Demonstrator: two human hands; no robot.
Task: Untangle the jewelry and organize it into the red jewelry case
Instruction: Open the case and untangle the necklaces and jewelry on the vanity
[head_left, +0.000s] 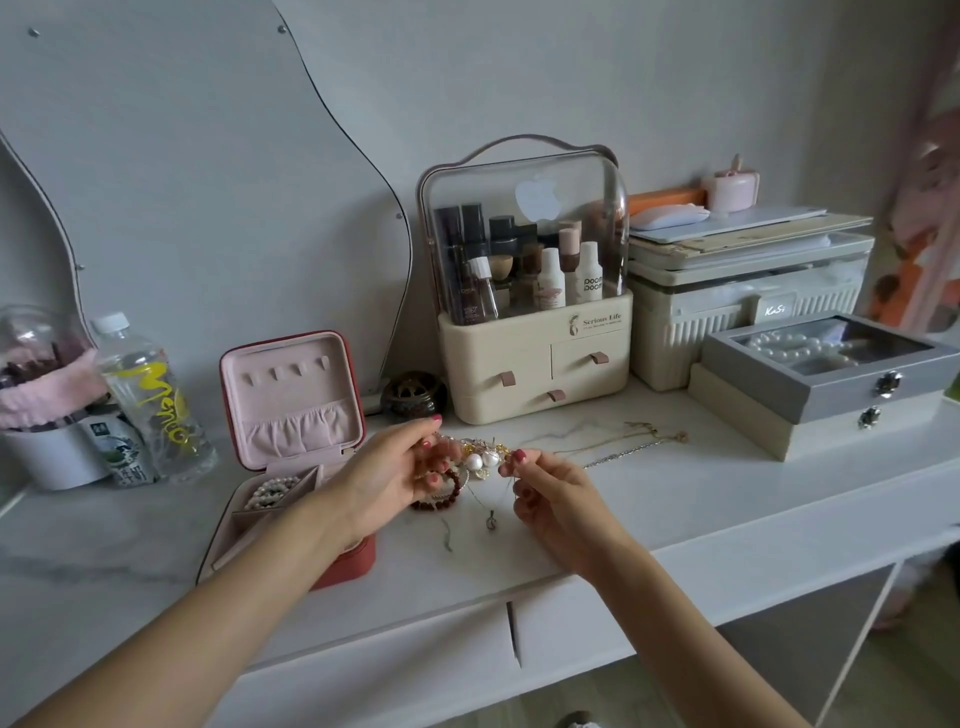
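Note:
A tangle of jewelry (480, 460), with pearls, gold pieces and thin chains, sits on the white table between my hands. My left hand (400, 470) holds the left side of the tangle. My right hand (550, 493) pinches a thin chain at its right side. A dark red bead bracelet (451, 493) lies under the left hand's fingers. Two loose chains (623, 447) trail to the right. The red jewelry case (358, 561) stands open at the left, pink inside, with a pearl bracelet (270, 491) in one compartment.
A cream cosmetics organiser (535, 358) stands behind the tangle. Grey and cream jewelry boxes (821, 384) sit at the right. A water bottle (150, 395) and a white pot (52, 447) stand left. A small dark round jar (413, 395) is behind the case.

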